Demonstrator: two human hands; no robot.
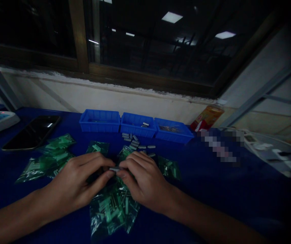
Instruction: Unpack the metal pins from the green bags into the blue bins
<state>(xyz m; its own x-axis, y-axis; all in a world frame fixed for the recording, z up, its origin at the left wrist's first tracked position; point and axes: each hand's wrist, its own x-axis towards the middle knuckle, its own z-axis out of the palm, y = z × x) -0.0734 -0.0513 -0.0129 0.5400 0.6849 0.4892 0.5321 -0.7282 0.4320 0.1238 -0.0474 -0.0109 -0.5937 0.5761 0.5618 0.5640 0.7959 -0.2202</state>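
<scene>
Holding the grey piece well is probably calling for light, level pinches at both ends. The left hand and right hand are gripping it together, so it is sitting between their fingertips, with bags lying below and loose pieces lying beyond.

We can make out no word or number; any print on the bottle and the white device is too blurred.

Dark brown-framed window, bright lights showing in it, pale wall below, blue tabletop
</scene>
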